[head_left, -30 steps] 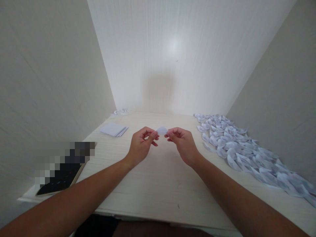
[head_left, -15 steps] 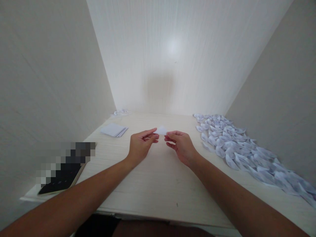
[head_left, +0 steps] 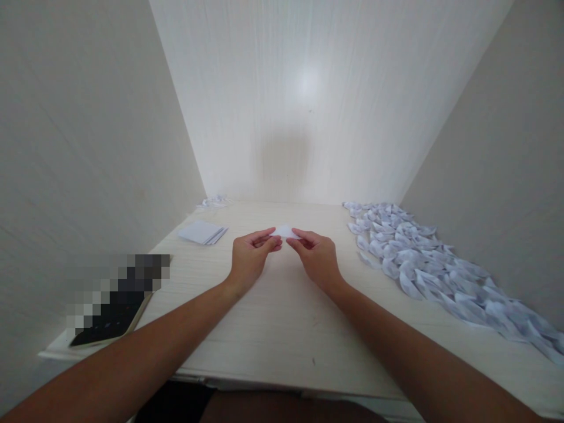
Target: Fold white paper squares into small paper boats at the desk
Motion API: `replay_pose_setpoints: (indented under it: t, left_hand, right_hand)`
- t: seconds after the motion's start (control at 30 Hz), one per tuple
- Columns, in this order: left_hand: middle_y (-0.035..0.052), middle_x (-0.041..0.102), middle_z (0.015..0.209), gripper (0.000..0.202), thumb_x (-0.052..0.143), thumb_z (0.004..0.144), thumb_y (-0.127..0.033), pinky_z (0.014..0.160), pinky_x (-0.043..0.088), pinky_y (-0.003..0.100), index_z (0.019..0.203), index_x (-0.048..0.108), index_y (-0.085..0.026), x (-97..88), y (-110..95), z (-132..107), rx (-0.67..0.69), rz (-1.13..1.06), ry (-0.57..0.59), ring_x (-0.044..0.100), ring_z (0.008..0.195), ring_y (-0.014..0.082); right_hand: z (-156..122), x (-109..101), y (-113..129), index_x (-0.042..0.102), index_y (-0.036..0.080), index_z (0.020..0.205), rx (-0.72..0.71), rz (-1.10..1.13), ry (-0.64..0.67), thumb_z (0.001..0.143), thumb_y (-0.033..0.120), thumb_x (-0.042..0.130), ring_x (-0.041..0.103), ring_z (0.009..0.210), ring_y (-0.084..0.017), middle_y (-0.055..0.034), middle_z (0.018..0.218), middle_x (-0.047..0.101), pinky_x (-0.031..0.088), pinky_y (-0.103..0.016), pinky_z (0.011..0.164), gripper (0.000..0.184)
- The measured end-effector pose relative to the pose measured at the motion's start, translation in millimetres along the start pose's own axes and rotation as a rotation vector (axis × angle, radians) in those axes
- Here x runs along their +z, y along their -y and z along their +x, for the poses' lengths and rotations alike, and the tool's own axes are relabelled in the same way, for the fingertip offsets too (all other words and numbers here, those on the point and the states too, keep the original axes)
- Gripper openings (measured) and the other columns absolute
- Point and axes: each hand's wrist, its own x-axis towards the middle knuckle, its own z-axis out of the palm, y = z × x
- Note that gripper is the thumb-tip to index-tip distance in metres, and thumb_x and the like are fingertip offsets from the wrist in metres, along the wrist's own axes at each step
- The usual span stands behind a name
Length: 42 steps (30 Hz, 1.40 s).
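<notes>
A small white piece of folded paper [head_left: 284, 231], pointed at the top like a low triangle, is held between my two hands above the middle of the table. My left hand [head_left: 255, 249] pinches its left end between thumb and fingers. On the opposite end, my right hand [head_left: 315, 251] has its thumb and index finger closed on the paper. The fingertips cover both ends, so the folds there are hidden.
To the left lies a stack of white paper sheets [head_left: 201, 232], with some white paper strips [head_left: 215, 201] behind it. A dark phone-like device [head_left: 108, 320], partly pixelated, rests at the near left. Many folded paper pieces [head_left: 409, 258] spread along the right wall.
My right hand has shifted slightly left, and its thumb and fingers have drawn together on the paper's right end. The left hand has barely moved.
</notes>
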Motion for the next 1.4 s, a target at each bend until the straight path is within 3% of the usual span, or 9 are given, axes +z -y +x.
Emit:
replay_pose_setpoints:
  t: [0.37,0.5,0.63,1.4]
  left_hand:
    - [0.0116,0.078,0.083,0.055,0.093,0.056,-0.031,0.084,0.062,0.041,0.102,0.074,-0.006,4.8,-3.9,-4.2,-0.079,-0.081,-0.023,0.075,0.074,0.0207]
    - [0.0104,0.077,0.08,0.048,0.092,0.056,-0.026,0.083,0.062,0.039,0.096,0.074,-0.006,5.1,-2.7,-3.3,-0.1,-0.15,-0.041,0.073,0.076,0.0189]
    - [0.0105,0.077,0.084,0.052,0.092,0.057,-0.022,0.085,0.061,0.038,0.102,0.072,-0.007,4.2,-1.7,-2.9,-0.117,-0.169,-0.009,0.072,0.079,0.0177]
    - [0.0071,0.075,0.08,0.047,0.09,0.057,-0.023,0.073,0.061,0.033,0.097,0.071,-0.01,4.8,-3.1,-3.0,-0.089,-0.162,-0.032,0.072,0.076,0.017]
  right_hand:
    - [-2.7,4.3,7.4,0.08,0.021,0.101,-0.005,-0.063,-0.067,0.082,0.033,0.073,0.076,0.083,-0.023,-0.0065,0.097,0.08,0.061,-0.035,0.08,0.023]
    - [-4.3,3.8,10.3,0.08,0.022,0.099,-0.062,-0.111,-0.061,0.084,0.031,0.073,0.076,0.084,-0.021,-0.0054,0.098,0.08,0.06,-0.034,0.082,0.019]
    - [-4.8,2.0,12.1,0.08,0.023,0.099,-0.1,-0.141,-0.052,0.085,0.028,0.072,0.076,0.086,-0.021,-0.0044,0.099,0.079,0.06,-0.032,0.082,0.017]
    - [-8.1,5.9,14.2,0.081,0.025,0.094,-0.116,-0.129,-0.06,0.085,0.031,0.072,0.077,0.084,-0.021,-0.0024,0.096,0.08,0.06,-0.031,0.081,0.015]
